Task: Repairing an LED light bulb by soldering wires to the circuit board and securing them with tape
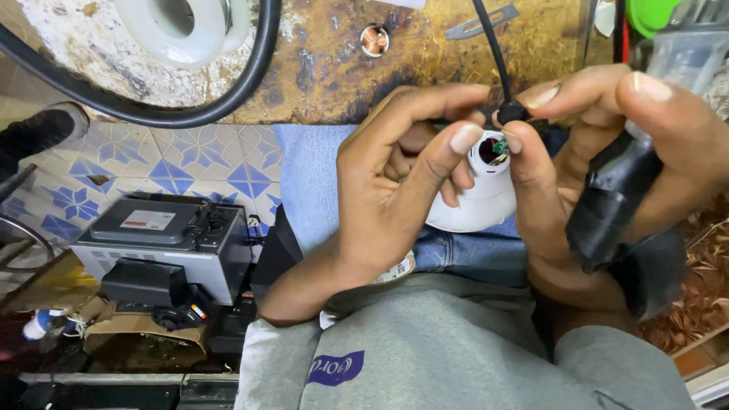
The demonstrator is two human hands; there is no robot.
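We see a white rounded plastic bulb housing [478, 199] against blue denim trousers [311, 178], and a thin black rubber cable [492, 47] running over a worn brown wooden bench top [425, 68] stained black. The tiled floor [182, 163] shows blue star patterns on a pale ground. A boxy grey-and-black metal machine [163, 247] stands there, and our grey sweatshirt [456, 349] bears a purple patch.

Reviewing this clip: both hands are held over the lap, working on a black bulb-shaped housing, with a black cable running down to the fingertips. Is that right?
Not quite. The head view shows the bulb-shaped housing is white, not black. The rest holds: the left hand and right hand are over the lap, and the black cable runs down to the fingertips.
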